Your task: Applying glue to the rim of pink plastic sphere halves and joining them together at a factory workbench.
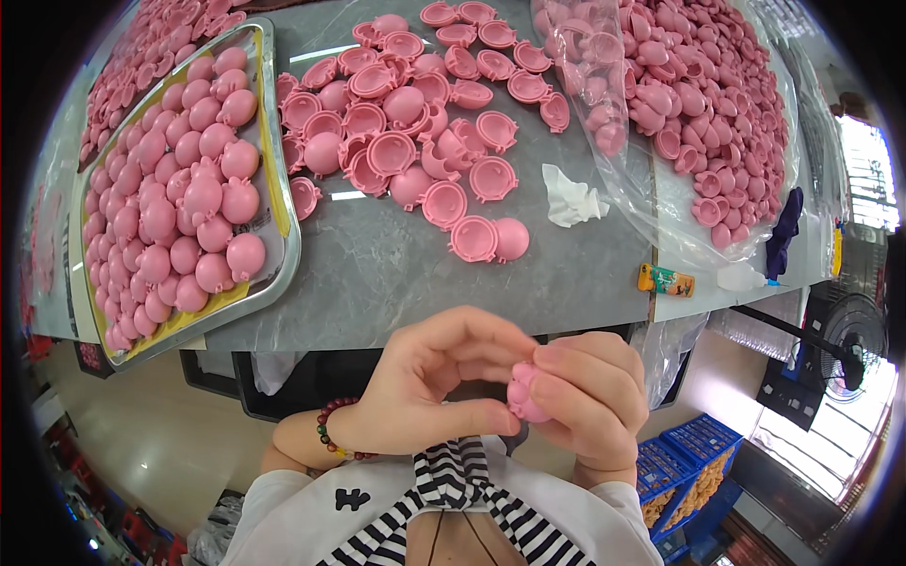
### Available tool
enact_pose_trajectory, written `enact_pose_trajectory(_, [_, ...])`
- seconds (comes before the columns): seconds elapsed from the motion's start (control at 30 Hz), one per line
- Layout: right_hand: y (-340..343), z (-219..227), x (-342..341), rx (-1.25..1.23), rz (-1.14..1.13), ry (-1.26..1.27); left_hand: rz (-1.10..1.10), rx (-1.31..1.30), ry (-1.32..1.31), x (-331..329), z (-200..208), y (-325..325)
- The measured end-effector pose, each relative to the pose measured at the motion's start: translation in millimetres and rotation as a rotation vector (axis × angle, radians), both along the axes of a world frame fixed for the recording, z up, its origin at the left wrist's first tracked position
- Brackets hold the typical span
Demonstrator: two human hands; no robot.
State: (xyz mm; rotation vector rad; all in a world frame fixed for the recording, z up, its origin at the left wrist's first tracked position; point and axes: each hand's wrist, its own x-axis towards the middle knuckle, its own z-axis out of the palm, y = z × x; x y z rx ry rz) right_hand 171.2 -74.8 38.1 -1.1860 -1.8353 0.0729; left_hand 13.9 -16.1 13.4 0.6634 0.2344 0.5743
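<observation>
holding a small pink piece [525,394] on the near side of the table [387,283], right hand [595,391] clamped on it; left hand [415,387] alongside, grip unclear. judged light, stiff, possibly slippery; best held by rounded sides.

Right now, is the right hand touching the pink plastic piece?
Touching: the head view shows the right hand wrapped over the right side of the pink plastic piece.

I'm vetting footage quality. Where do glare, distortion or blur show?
Head view: the upper-right window is washed out nearly white; head view: pale light streaks glare off the grey table; head view: fisheye bends the metal tray and darkens the corners; head view: the left hand and right hand show no obvious blur.
</observation>
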Motion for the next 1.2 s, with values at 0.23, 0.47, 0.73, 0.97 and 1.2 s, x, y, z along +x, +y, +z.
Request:
enact_pose_trajectory(0.23, [-4, -5, -5, -0.142, -0.003, 0.194, 0.121, 0.316, 0.143, 2, 0, 3])
enact_pose_trajectory(0.47, [-5, -1, -9, -0.188, 0.054, 0.276, 0.052, 0.404, 0.034, 1, -2, 2])
enact_pose_trajectory(0.73, [-5, 0, -4, -0.288, 0.060, 0.328, 0.208, 0.706, 0.164, 8, -4, 8])
enact_pose_trajectory(0.97, [-21, -12, 12, -0.145, -0.529, 0.247, -0.109, -0.057, -0.070, 0, 7, 7])
enact_pose_trajectory(1.2, [-22, -33, 167, 0.488, -1.300, 0.086, -0.142, -0.287, -0.272, -10, -4, 8])
